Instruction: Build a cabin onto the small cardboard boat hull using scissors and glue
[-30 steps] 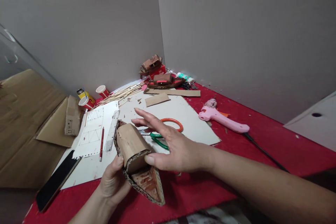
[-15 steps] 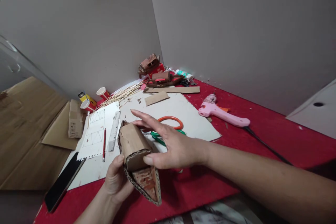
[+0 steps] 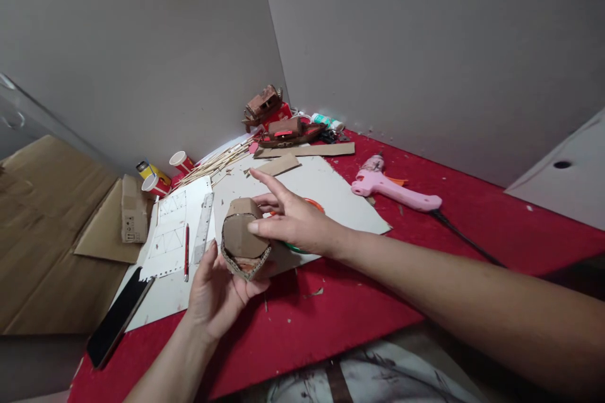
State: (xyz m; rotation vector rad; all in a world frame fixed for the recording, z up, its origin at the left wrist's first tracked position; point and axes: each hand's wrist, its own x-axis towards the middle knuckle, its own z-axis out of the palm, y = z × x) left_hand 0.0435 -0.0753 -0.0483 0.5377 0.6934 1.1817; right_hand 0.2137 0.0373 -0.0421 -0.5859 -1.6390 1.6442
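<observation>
A small cardboard boat (image 3: 239, 236) with a rounded cabin is held up over the front of the table, its pointed end facing me. My left hand (image 3: 220, 293) cups it from below, with the thumb at its left side. My right hand (image 3: 295, 220) is at its right side. The right thumb presses on the flat end panel of the cabin, while the index finger is stretched out above. Behind the right hand, orange and green scissors (image 3: 314, 204) are partly hidden.
Pink glue gun (image 3: 397, 192) with a cable lies right. Behind are two brown model boats (image 3: 293, 131), cardboard strips (image 3: 307, 150), sticks (image 3: 222, 160) and paper cups (image 3: 181, 162). Left are a ruler (image 3: 203, 227), red pencil (image 3: 186, 252), drawing (image 3: 170, 227), phone (image 3: 118, 318) and cardboard box (image 3: 51, 239).
The boat has been tilted so its near end faces me and its deck is foreshortened. My right hand has moved up slightly, with its thumb still on the cabin's end.
</observation>
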